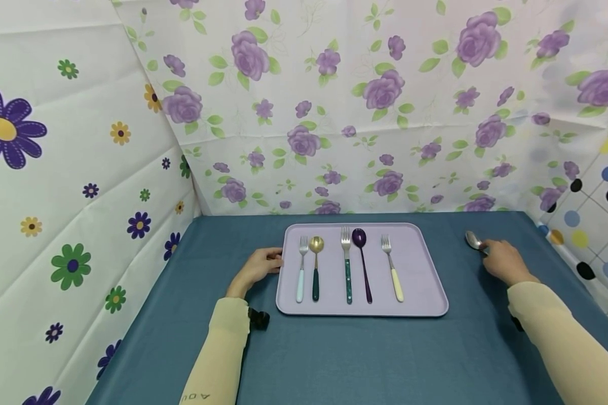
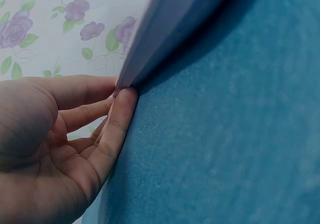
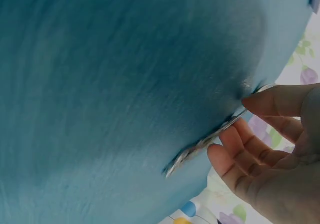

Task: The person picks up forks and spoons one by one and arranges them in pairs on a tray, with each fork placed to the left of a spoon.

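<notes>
A pale lilac tray (image 1: 420, 281) lies on the blue cloth. My left hand (image 1: 259, 264) is at its left side, and in the left wrist view the thumb and a finger (image 2: 120, 111) pinch the tray's rim (image 2: 150, 38). Off to the tray's right, my right hand (image 1: 506, 261) holds a silver spoon (image 1: 472, 240), its bowl pointing away to the far left. The right wrist view shows the spoon's patterned handle (image 3: 200, 146) low along the cloth, with thumb and fingertips around it. Part of the handle is hidden behind the hand in the head view.
On the tray lie a light-blue-handled fork (image 1: 301, 275), a gold spoon with green handle (image 1: 316, 275), a green-handled fork (image 1: 348, 275), a dark purple spoon (image 1: 365, 270) and a cream-handled fork (image 1: 395, 281). Floral sheets (image 1: 304, 169) hang behind the blue-covered table (image 1: 365, 360).
</notes>
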Demonstrator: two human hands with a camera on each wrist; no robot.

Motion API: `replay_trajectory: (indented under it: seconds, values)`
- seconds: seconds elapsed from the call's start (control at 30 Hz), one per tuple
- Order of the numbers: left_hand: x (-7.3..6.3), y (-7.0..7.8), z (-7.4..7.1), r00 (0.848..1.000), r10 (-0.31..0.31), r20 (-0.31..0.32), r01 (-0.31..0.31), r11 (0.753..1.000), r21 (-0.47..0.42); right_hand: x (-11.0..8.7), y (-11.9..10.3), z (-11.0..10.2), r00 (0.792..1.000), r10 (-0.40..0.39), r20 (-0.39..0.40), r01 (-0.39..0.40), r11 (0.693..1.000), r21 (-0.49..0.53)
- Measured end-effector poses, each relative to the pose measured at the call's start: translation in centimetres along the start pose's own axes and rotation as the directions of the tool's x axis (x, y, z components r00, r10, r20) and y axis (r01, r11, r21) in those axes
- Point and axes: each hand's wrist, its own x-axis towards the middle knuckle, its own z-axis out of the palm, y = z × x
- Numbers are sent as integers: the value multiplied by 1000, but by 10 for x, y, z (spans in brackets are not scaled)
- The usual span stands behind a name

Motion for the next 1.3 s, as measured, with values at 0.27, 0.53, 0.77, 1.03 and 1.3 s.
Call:
replay_trajectory:
  seconds: [0.27, 0.53, 0.77, 1.03, 1.3]
  values:
    - [0, 0, 0, 1000, -1, 1, 1, 1000, -7, 7, 4, 6, 999, 26, 43, -24, 999, -32]
    - [0, 1, 0, 1000, -4, 15, 4, 1000, -2, 5, -1, 0, 997, 43, 63, -44, 999, 4]
    - [-1, 1, -1, 1000, -4, 9, 4, 1000, 0, 5, -7, -3, 997, 49, 66, -51, 998, 27]
    - [-1, 0, -1, 1000, 0, 8, 0, 1000, -6, 4, -8, -1, 996, 77, 50, -80, 995, 64]
    - [0, 1, -1, 1000, -4, 8, 4, 1000, -4, 3, -14, -2, 999, 36, 20, -37, 998, 56]
